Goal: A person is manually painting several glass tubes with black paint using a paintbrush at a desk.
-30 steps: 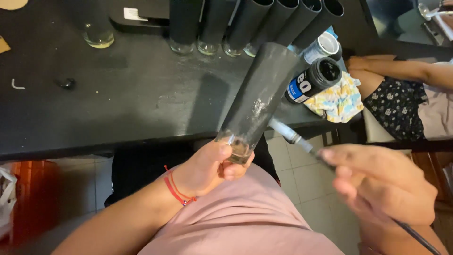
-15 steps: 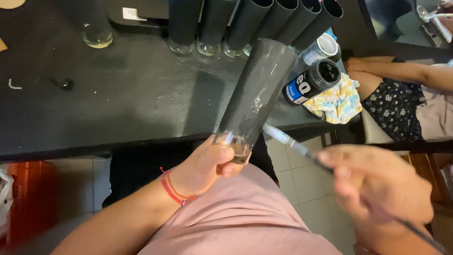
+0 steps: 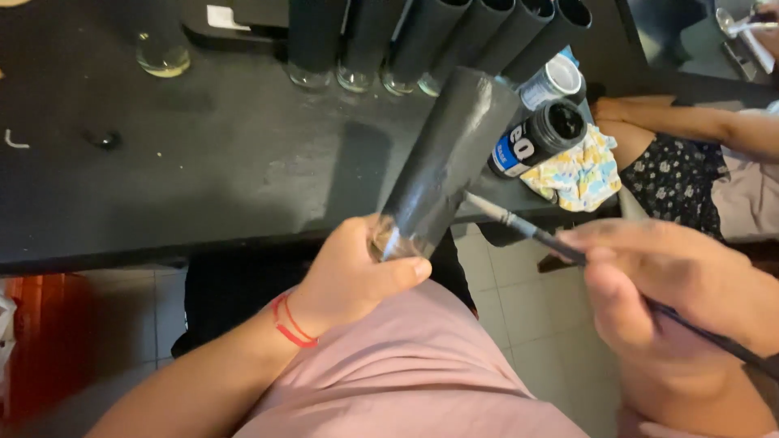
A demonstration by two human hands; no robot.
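Black-painted glass (image 3: 446, 158) rests tilted in the left hand (image 3: 353, 276), whose fingers close around its clear base, the dark body slanting up and away from the palm over the edge of the counter (image 3: 203, 170). To the right of that hand, the right hand (image 3: 673, 292) grips a thin paintbrush (image 3: 519, 225), its tip touching the glass's side just above the left thumb. Beyond the glass, further from both hands, a row of black glasses (image 3: 430, 36) stands on the counter. A paint bottle (image 3: 535, 138) lies on a patterned cloth (image 3: 572, 174) near the brush tip.
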